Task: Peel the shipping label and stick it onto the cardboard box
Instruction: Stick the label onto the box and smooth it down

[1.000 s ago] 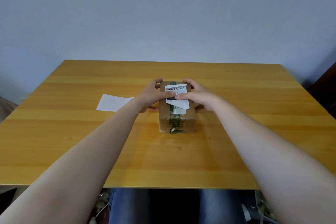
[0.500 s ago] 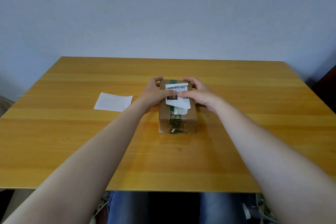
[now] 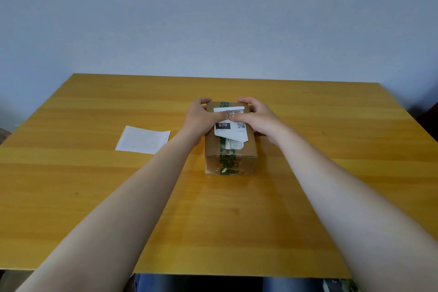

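Soft, even light fell brightly from above, leaving a pale sheen on the near tabletop (image 3: 213, 232) and faint shadows beside the cardboard box (image 3: 231, 161), while wide-angle distortion stretched and softened the near corners.

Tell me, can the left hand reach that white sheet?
Probably yes: the white sheet lies just left of the left hand, with bare table between; it must let go of the box first.

Views: 1. Head camera, wide-angle, worn by the person: faces forward and down over the table (image 3: 83, 197), wall (image 3: 213, 19) behind; table's near edge at frame bottom, close range.
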